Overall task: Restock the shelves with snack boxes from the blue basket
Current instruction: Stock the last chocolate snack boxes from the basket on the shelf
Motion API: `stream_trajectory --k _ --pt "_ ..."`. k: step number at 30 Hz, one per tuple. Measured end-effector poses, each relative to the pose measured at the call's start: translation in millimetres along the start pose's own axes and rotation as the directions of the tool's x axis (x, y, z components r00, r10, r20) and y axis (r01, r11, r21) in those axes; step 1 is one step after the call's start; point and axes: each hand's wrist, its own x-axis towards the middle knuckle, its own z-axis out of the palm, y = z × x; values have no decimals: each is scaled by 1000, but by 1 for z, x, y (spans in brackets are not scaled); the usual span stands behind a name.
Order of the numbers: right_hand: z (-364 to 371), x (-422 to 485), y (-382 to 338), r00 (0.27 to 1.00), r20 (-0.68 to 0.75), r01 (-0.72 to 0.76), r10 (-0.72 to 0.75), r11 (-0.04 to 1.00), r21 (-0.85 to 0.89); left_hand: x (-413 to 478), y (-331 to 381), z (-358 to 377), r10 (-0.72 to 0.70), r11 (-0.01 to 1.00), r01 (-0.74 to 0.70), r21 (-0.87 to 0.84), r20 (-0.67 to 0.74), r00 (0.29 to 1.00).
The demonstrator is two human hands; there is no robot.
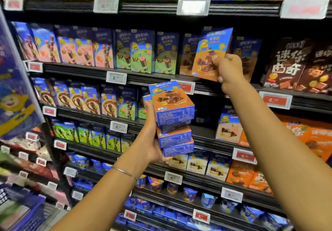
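Setting: shop aisle; tiered black shelves (80, 68) packed with printed snack cartons, price tags on the rails.
Basket: blue basket (27, 211), low and far left of both grips; blurred, contents not legible.
Right hand: right hand (228, 70) raised to the second shelf, fingers curled over the lower right front of one box (210, 50), thumb below its bottom edge.
Box: tilted, most of it up and left of the grip, lower end at the shelf lip, matching cartons close on either side.
Left hand: left hand (150, 135) clasps a stack (172, 117) of like boxes from its left side, thumb on top, fingers under the lowest.
Stack: right of that grip, held clear of the shelves, layers slightly skewed.
Handling, judged: thin card, light, stiff along edges, faces likely to dent; glossy print may slide box on box.
Hold, judged: pinch near a corner or across the narrow sides, not mid-face.
Risk, judged: the skewed stack could fan out if the left clasp loosens.
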Motion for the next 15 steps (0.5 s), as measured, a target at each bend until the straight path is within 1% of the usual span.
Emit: stream_trajectory --k 3,7,11,15 --pt "5 13 11 999 -2 44 -45 978 -202 -1 1 -1 -12 1000 13 11 -22 1000" --pt "14 19 14 993 -42 81 -110 897 -435 -1 2 0 -8 999 11 41 -58 998" --pt "23 22 18 980 -74 109 -183 813 -572 -1 5 1 -7 997 14 76 -88 996" --pt "30 24 20 981 -61 101 -182 758 -644 -1 7 3 -19 995 27 93 -87 996"
